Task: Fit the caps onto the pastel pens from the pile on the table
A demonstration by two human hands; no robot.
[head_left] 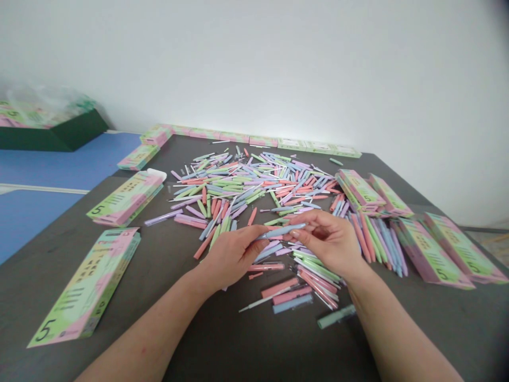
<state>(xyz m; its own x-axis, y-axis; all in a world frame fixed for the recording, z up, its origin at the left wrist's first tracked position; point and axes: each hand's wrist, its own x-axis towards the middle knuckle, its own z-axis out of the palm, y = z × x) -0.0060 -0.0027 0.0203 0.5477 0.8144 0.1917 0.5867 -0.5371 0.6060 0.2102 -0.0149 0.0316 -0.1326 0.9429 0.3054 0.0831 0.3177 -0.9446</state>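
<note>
- Being held above the desk (294, 350) is a light-blue pen (280, 232), its length being spanned by both hands.
- The pen is being gripped near its left end by the left hand (234, 254), the thumb and forefinger being closed upon the barrel; the remaining fingers are being hidden from view.
- The right end is being pinched, as far as can be judged, by the thumb and fingertips of the right hand (336, 241); the exact contact is being partly obscured.
- In handling, the pen is being rated as light and stiff, with a smooth, plastic-looking barrel on which some slipping is being considered possible. The tapered end is being regarded as the weaker part, so a hold on the thicker barrel is being favoured, with light fingertip pressure.
- In position, the pen is being carried directly between the two hands, tilted slightly upward toward the right, near the large pile of pen parts (238, 183).
- Nearer the body, loose pen pieces (293, 304) are being noted on the desk.
- To the right, a row of coloured barrels (377, 239) is being bordered by cartons (433, 254); to the left, a long printed box (85, 286) is being recorded.
</note>
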